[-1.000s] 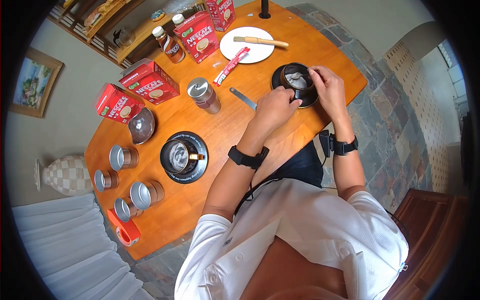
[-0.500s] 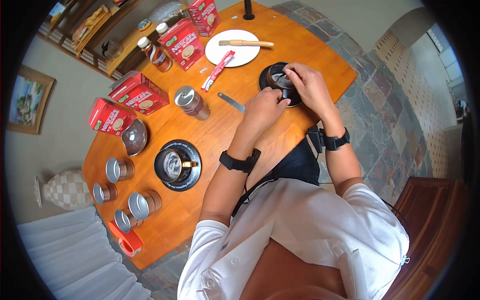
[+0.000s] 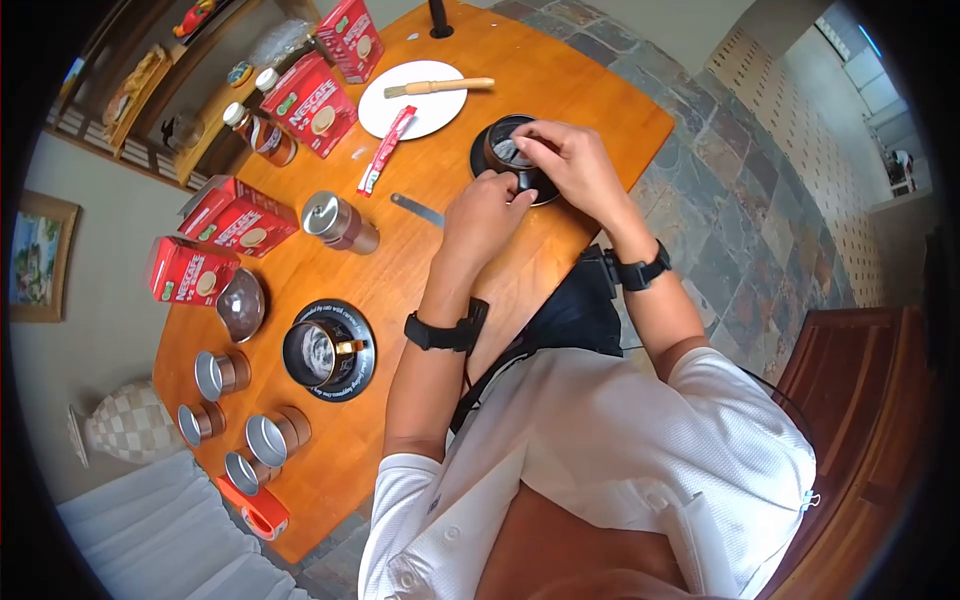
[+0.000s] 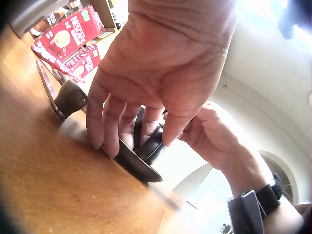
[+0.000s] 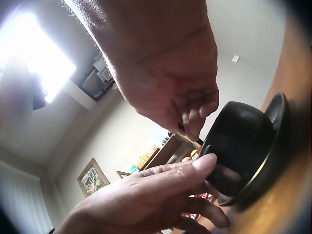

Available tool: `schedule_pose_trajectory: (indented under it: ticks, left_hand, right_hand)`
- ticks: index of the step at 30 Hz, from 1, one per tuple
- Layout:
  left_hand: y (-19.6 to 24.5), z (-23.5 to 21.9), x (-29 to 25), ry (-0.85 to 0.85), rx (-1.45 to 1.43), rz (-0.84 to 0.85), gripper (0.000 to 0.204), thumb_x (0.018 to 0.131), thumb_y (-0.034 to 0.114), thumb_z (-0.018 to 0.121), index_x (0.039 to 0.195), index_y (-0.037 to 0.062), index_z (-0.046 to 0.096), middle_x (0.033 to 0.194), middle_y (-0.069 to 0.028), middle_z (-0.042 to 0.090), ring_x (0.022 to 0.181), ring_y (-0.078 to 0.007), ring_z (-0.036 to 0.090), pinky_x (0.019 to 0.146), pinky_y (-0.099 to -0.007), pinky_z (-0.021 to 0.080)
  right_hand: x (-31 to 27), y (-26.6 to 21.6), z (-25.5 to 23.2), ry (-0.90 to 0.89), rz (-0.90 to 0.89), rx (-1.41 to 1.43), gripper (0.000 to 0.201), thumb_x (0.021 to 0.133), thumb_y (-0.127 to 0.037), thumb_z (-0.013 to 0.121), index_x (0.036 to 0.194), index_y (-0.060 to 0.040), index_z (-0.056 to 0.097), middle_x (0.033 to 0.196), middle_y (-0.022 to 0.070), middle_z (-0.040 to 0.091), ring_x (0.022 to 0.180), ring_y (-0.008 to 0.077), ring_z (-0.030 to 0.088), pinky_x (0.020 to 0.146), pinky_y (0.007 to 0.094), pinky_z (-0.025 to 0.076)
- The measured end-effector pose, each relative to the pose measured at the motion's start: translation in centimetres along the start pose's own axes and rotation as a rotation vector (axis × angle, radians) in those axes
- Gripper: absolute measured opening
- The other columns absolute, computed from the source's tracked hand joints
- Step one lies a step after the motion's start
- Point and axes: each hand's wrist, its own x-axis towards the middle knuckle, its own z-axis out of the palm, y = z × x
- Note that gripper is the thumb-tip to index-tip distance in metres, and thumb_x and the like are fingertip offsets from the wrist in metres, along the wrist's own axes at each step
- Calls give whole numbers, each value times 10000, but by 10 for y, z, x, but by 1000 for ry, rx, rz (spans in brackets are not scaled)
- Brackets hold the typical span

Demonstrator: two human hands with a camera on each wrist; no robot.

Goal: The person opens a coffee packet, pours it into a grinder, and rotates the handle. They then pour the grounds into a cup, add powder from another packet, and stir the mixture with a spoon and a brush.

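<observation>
A black cup (image 3: 500,151) with a pale swirl inside stands on a dark saucer (image 5: 279,114) near the table's right side. The left hand (image 3: 484,226) grips the cup's handle (image 4: 154,147) between thumb and fingers, its lower fingertips by the saucer (image 4: 134,166). Above the cup's opening, the right hand (image 3: 578,168) has thumb and fingers pinched together; a small dark piece (image 5: 180,126) shows between them in the right wrist view, and the rest of it is hidden. A second cup (image 3: 316,353) with a gold handle sits on a lettered saucer (image 3: 357,378), untouched.
Behind lie a white plate (image 3: 440,114) with a brush (image 3: 440,87), a red sachet (image 3: 387,150) and a metal strip (image 3: 416,209). A lidded canister (image 3: 341,222), red boxes (image 3: 311,105), a dark bowl (image 3: 241,305), several metal cups (image 3: 276,437) and orange tape (image 3: 262,512) stand leftward.
The head view has swung, so the tabletop objects appear farther left. The left hand has kept its grip on the handle, while the right fingers have shifted from beside the rim to over the cup.
</observation>
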Motion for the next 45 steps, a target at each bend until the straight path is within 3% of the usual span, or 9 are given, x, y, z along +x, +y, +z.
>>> schedule_pose_trajectory:
  ticks: [3,6,11,16,27,36,39,41,45]
  left_hand:
    - [0,0,0,6,5,-3,333,912,311,695,846,-11,641,844,-186,631,794,-364,629,695,-444,477]
    - [-1,1,0,13,8,7,323,915,307,692,852,-6,645,838,-183,629,791,-359,629,692,-437,475]
    - [0,-1,0,-1,-3,-18,311,916,296,694,860,-7,649,834,-181,625,785,-352,629,690,-428,475]
    - [1,-1,1,-14,12,-24,308,917,308,687,853,8,652,861,-169,633,819,-357,634,702,-447,476]
    - [3,-1,0,7,17,-23,320,919,296,700,875,-17,651,836,-188,624,771,-355,621,691,-425,472]
    - [2,-2,0,-14,22,-33,295,911,314,684,846,27,662,880,-153,648,849,-363,642,714,-465,483]
    - [3,-3,0,-28,26,-54,290,909,312,687,860,27,667,888,-155,649,861,-364,643,720,-467,486]
    - [2,-1,0,2,17,-18,314,922,305,690,873,-3,658,836,-182,630,786,-352,628,694,-431,479]
    - [-1,1,0,11,21,-9,315,924,310,683,877,-1,658,837,-181,632,788,-352,630,695,-432,481]
  right_hand:
    - [7,12,3,22,-20,-2,202,955,-157,632,1032,22,686,876,152,711,784,222,686,733,329,532]
    - [11,21,0,127,-98,-91,198,952,-168,625,994,16,688,885,210,692,798,382,672,705,404,532]
    - [-2,11,-13,137,-57,-211,213,965,-176,629,1013,24,685,858,173,703,759,275,694,693,352,529]
    - [-7,-1,-9,-22,62,-5,204,971,-160,609,1019,22,686,839,173,707,715,230,690,679,323,532]
    - [1,9,-15,146,-33,-247,218,966,-185,609,969,23,673,803,190,692,732,343,690,657,378,528]
    - [16,18,-3,63,12,-107,260,984,-231,613,964,22,667,706,125,674,647,215,677,618,340,514]
    - [20,17,-6,134,-62,-170,257,983,-229,606,952,19,665,705,142,675,650,262,684,620,360,517]
    - [16,7,-13,154,10,-296,234,953,-203,597,919,14,677,790,248,659,752,431,656,682,478,523]
    - [13,-4,-16,95,38,-341,237,954,-196,584,908,20,668,779,258,653,744,444,647,676,484,519]
